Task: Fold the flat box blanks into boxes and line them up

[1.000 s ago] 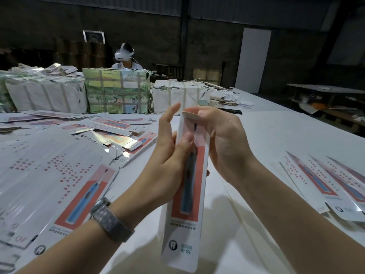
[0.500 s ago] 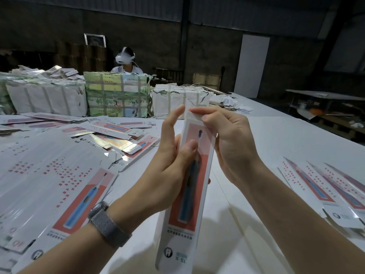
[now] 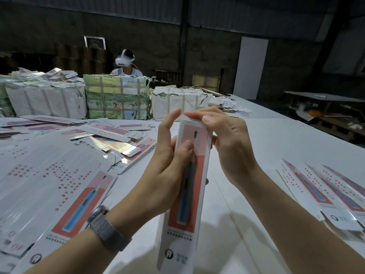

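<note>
I hold a long white box (image 3: pixel 185 204) upright over the table, printed with a blue toothbrush on a red panel. My left hand (image 3: pixel 167 165) grips its middle, thumb on the front face, index finger raised beside the top. My right hand (image 3: pixel 227 143) curls over the top end, fingertips pressing the top flap. A fanned stack of flat blanks (image 3: pixel 45 184) lies at the left. Three boxes (image 3: pixel 325 190) lie side by side at the right.
Loose blanks (image 3: pixel 118 137) are scattered behind the stack. Strapped bundles (image 3: pixel 116 97) stand along the far side of the white table (image 3: pixel 276 139), and a person with a white headset (image 3: pixel 124 61) sits behind them. A dark bench (image 3: pixel 324 103) stands at the far right.
The box has tilted slightly and risen a little in my hands. My right fingers have moved further over the top flap, pressing it down.
</note>
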A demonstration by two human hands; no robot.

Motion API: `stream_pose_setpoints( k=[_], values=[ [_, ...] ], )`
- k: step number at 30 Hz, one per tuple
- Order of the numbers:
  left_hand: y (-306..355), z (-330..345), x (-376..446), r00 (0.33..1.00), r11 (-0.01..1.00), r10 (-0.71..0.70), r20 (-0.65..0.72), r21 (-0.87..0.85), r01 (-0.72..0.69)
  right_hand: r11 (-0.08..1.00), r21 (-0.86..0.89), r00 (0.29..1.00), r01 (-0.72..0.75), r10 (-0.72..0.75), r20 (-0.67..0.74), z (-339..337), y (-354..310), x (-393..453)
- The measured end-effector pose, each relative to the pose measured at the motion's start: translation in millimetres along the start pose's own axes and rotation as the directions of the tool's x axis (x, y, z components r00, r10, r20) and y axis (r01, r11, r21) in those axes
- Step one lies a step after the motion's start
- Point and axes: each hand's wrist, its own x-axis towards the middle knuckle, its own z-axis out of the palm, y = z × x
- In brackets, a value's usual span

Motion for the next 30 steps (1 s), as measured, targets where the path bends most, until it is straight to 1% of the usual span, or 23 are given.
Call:
stream_pose_setpoints(
  k=[5, 10, 14, 17, 20, 24, 27, 30],
  values=[
    [1.8, 4.4, -1.8, 1.0, 1.0, -0.006, -0.005, -0.021, 0.006, 0.998, -0.036, 0.999, 0.045, -0.045, -0.008, 1.8, -0.6, -1.6],
    [3.3, 4.3, -0.8, 1.0, 1.0, -0.016, -0.007, -0.012, 0.016, 0.995, -0.033, 0.996, 0.091, -0.091, -0.017, 3.4, 0.5, -2.7],
    [3.9, 5.8, -2.0, 0.999, 0.999, -0.039, -0.018, -0.01, 0.038, 0.985, -0.097, 0.989, 0.145, -0.147, -0.013, 1.1, 3.0, -3.1],
    [6.8, 5.7, -1.4, 0.997, 0.997, -0.072, 0.002, -0.037, 0.072, 0.983, -0.114, 0.989, 0.146, -0.147, -0.002, -3.1, 2.7, -1.8],
    [9.4, 5.4, -1.8, 0.997, 0.997, -0.07, 0.037, -0.036, 0.071, 0.977, -0.132, 0.985, 0.168, -0.172, -0.018, -6.1, 1.1, 0.4],
    [10.0, 7.0, -3.0, 0.996, 0.996, -0.079, 0.037, -0.047, 0.081, 0.977, -0.144, 0.987, 0.156, -0.158, 0.0, -5.6, 2.9, 0.2],
    [8.7, 7.6, -2.9, 0.998, 0.997, -0.062, 0.027, -0.04, 0.063, 0.979, -0.137, 0.989, 0.15, -0.149, 0.013, -4.5, 5.8, 0.0],
    [8.6, 6.6, -0.3, 0.999, 1.0, -0.026, -0.032, -0.017, 0.026, 0.985, -0.127, 0.992, 0.113, -0.12, -0.045, 2.0, 8.7, -3.1]
  ],
)
